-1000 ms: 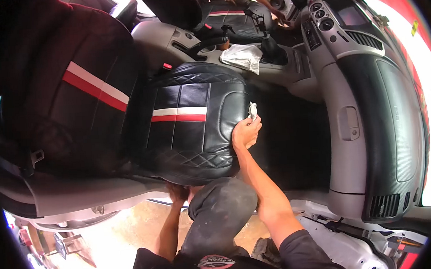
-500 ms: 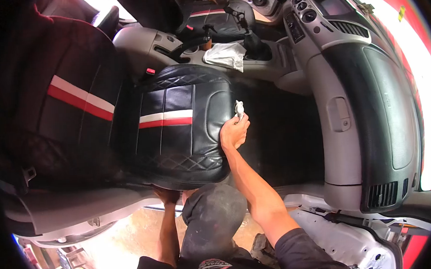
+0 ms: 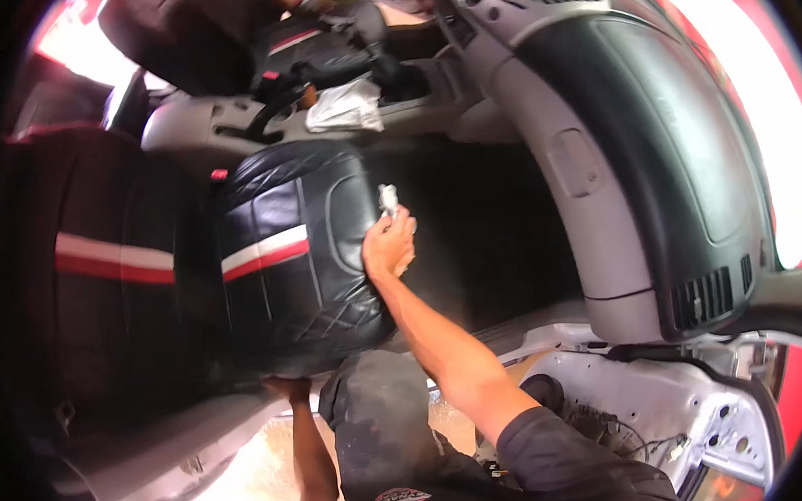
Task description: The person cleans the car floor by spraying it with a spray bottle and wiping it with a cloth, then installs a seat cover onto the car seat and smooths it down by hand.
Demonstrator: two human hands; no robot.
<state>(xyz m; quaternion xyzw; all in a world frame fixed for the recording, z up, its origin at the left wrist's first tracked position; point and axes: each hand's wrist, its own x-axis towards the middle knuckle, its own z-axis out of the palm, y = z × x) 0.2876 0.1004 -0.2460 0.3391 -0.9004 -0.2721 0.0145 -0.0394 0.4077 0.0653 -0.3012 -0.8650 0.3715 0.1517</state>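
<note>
The front car seat (image 3: 263, 212) has a black cushion with quilted edges and a white and red stripe. At the cushion's front edge, my right hand (image 3: 389, 244) is closed around a small crumpled whitish cloth (image 3: 388, 198), whose end sticks out past the thumb. The hand lies against the black cover. My left hand (image 3: 287, 386) reaches to the lower outer side of the seat, by the door sill. Its fingers are dark and mostly hidden there, so their grip cannot be made out.
Beyond the console (image 3: 177, 126) lies a second striped seat (image 3: 317, 42), with another person's arm above it. A white cloth (image 3: 346, 106) rests beside the gear lever. The glove box (image 3: 578, 162) and dashboard (image 3: 658, 128) stand to the right. The open door (image 3: 644, 392) shows bare metal.
The view has swung, so the seat and dashboard appear further left. My right hand stays at the cushion's front edge with the cloth. The other person's arm has shifted over the far seat.
</note>
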